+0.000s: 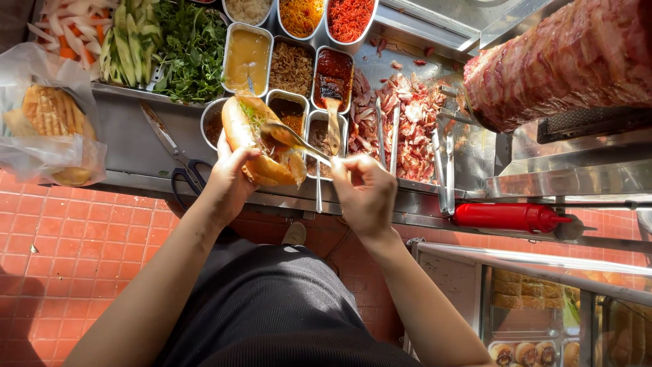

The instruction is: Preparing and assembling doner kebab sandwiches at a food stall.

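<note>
My left hand [227, 182] holds a split bread roll [252, 139] with greens inside, raised over the steel counter. My right hand [363, 190] grips a metal spoon [288, 137] whose bowl rests over the open roll with brown sauce on it. Small steel tubs of sauces and fillings [292, 68] stand just beyond the roll, among them a yellow sauce tub [246, 60] and a dark red sauce tub [333, 76] with a spoon in it.
Sliced meat [407, 122] lies on a steel tray with tongs [387, 136]; a large spit of meat [564, 61] hangs at right. Scissors [180, 163], bagged bread [51, 129], greens and cut vegetables [163, 47] sit left. A red squeeze bottle [509, 216] lies right.
</note>
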